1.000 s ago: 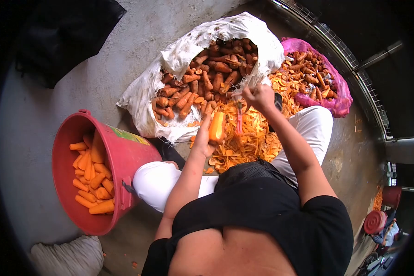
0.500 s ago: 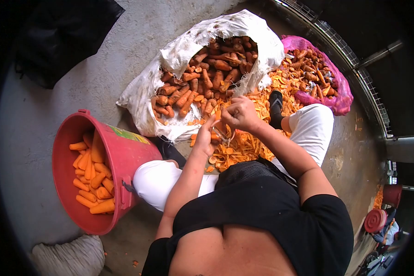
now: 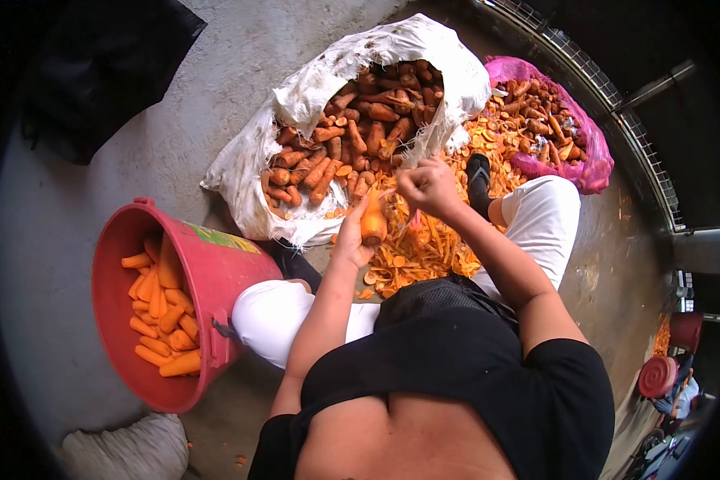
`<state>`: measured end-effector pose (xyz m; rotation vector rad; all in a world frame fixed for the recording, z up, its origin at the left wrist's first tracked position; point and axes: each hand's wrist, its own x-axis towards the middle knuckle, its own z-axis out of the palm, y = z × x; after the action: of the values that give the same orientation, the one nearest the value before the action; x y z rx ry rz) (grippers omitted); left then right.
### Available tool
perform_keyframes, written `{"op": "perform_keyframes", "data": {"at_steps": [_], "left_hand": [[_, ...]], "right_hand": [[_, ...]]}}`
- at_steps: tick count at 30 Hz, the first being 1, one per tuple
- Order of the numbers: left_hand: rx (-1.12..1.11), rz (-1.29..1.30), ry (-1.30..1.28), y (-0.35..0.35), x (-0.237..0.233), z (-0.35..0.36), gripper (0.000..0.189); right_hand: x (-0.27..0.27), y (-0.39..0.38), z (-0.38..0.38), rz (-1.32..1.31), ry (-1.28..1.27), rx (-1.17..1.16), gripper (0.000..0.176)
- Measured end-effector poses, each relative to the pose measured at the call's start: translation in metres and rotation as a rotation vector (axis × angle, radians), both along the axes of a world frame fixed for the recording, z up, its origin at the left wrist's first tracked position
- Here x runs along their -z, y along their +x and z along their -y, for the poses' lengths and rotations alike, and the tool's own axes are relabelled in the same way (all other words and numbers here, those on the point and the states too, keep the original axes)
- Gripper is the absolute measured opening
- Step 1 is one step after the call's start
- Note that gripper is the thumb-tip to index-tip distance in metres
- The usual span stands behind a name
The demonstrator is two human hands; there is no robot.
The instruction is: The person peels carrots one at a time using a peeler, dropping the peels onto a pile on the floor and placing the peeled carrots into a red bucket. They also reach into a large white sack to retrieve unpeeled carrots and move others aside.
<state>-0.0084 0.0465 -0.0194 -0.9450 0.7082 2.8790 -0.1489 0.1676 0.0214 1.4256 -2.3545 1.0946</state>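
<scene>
We see a white woven sack (image 3: pixel 296 104) of unpeeled carrots lying open on the floor, flanked by a red plastic bucket (image 3: pixel 216 272) of peeled carrots and a pink mesh bag (image 3: pixel 592 172). Above a heap of orange peelings (image 3: pixel 424 252), the left hand (image 3: pixel 350 240) grips a stubby orange carrot (image 3: pixel 374 224). We note the right hand (image 3: pixel 430 186) just beside it, fingers curled around a red-handled tool (image 3: pixel 415 218).

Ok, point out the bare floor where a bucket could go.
Bare concrete floor lies between the white sack and the red bucket. Another free strip runs right of the right knee, below the pink sack. Crowded: the peel pile between the legs, where the left hand holds a carrot and the right hand a peeler.
</scene>
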Motion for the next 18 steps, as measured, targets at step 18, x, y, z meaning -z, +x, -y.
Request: {"op": "perform_keyframes", "data": {"at_steps": [18], "left_hand": [[0.261, -0.334, 0.124, 0.019, -0.016, 0.001, 0.041]], "right_hand": [[0.046, -0.086, -0.009, -0.291, 0.445, 0.298, 0.047]]}}
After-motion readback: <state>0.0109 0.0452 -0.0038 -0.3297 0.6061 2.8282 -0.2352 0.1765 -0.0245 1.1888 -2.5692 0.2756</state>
